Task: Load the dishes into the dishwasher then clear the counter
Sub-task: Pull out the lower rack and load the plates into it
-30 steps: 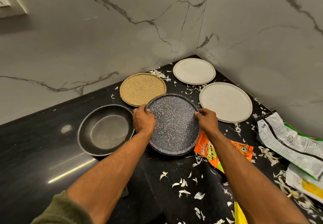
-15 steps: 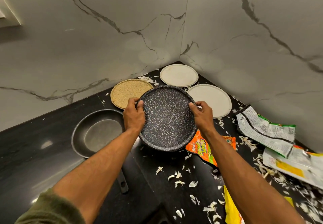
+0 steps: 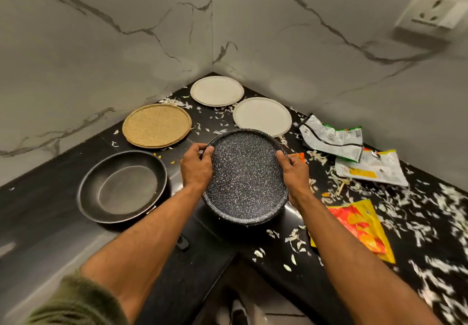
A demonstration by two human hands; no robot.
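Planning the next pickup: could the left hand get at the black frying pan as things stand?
Likely not yet: the left hand grips the speckled plate. The frying pan sits uncovered beside it, otherwise unobstructed.

Both arms extended forward, forearms bare and angled in toward each other; green sleeve [image 3: 76, 304] bunched up at the left elbow. Left hand [image 3: 196, 170] grips the left rim of the speckled plate [image 3: 247, 175], fingers curled round the edge, back of the hand up. Right hand [image 3: 295, 176] mirrors it on the right rim, thumb on the inner face, both wrists roughly straight.
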